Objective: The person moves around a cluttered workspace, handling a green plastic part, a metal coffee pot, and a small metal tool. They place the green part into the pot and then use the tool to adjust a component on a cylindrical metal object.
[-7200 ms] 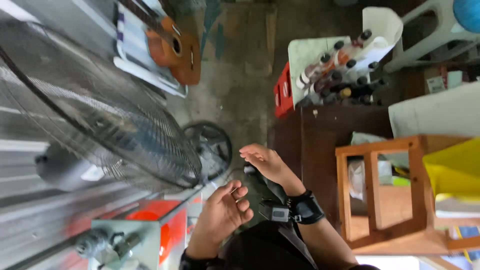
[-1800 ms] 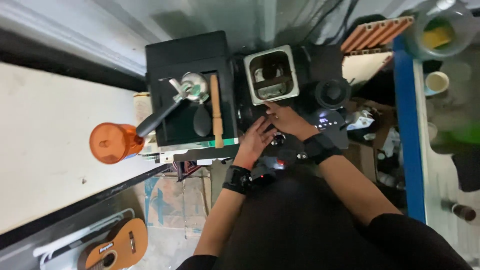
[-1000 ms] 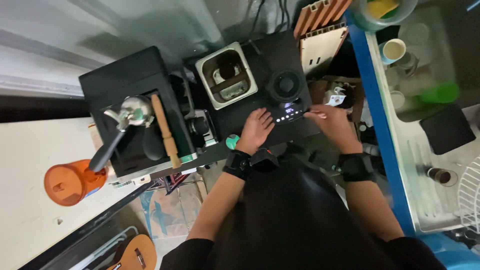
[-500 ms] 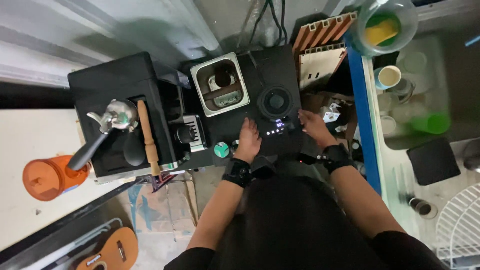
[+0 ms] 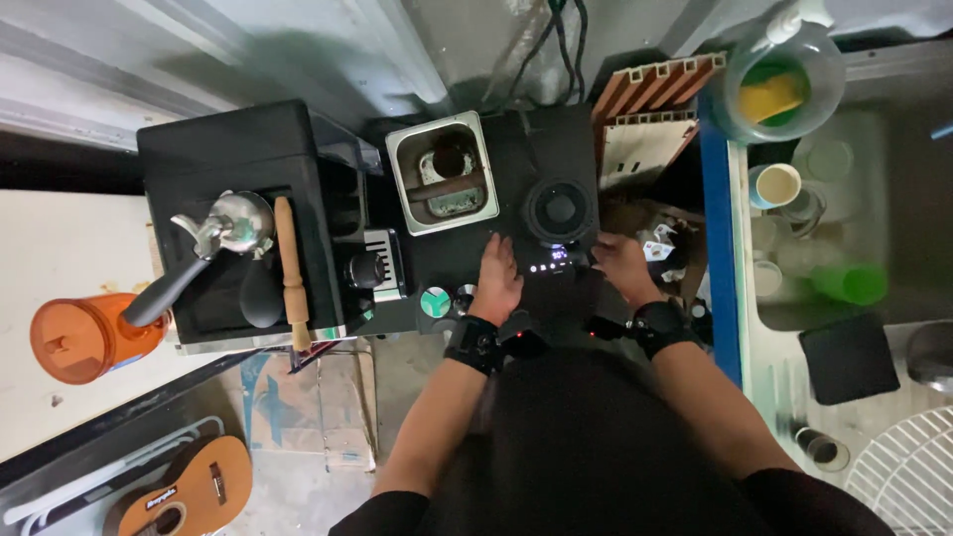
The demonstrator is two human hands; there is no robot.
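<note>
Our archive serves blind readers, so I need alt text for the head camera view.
Seen from above, a person's left hand and right hand rest on a black machine beside its lit control panel. A metal knock box sits behind the left hand, with a portafilter and an orange container farther left.

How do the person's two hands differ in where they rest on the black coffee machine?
The left hand lies flat on the black machine, left of the lit control strip; the right hand sits at the machine's right edge, beside the strip's other end. The left hand's fingers point straight up the frame, while the right hand's angle leftward toward the strip. Both hands are empty, and each wrist wears a black band.
</note>
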